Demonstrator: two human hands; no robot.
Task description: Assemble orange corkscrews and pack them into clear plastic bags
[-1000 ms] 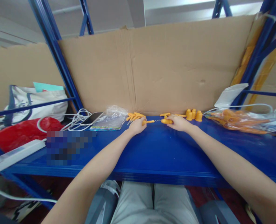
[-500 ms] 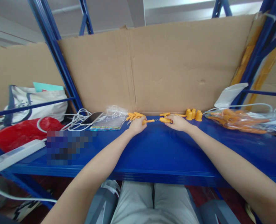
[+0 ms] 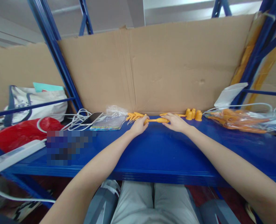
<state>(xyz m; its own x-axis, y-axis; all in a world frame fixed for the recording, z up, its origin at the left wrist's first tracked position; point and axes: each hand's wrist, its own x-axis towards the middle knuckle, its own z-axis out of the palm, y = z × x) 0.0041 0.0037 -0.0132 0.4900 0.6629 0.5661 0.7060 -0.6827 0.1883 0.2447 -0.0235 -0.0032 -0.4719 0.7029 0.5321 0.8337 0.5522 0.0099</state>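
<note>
My left hand [image 3: 138, 125] is closed on the handle end of an orange plastic corkscrew [image 3: 153, 120] with a ribbed, threaded shaft. At its right end my right hand [image 3: 177, 122] grips an orange sleeve-like part [image 3: 162, 120], which meets the shaft; the metal spiral is hidden now. Both hands work low over the blue shelf, near the cardboard. Just left of my left hand lie several orange corkscrew pieces [image 3: 133, 116] with metal spirals. Behind my right hand is another orange piece [image 3: 164, 114], partly covered by the fingers.
Several orange bell-shaped caps [image 3: 193, 114] stand right of my hands, before a plastic bag of orange parts [image 3: 239, 120]. On the left are a clear plastic packet [image 3: 108, 121], a phone [image 3: 92, 118], white cables [image 3: 76, 119] and a red bag [image 3: 23, 132]. A cardboard sheet [image 3: 170, 68] closes the back.
The sleeve part and the threaded shaft have come together, so the metal spiral between them no longer shows. My right hand has shifted slightly left, its fingers stretched further over the sleeve.
</note>
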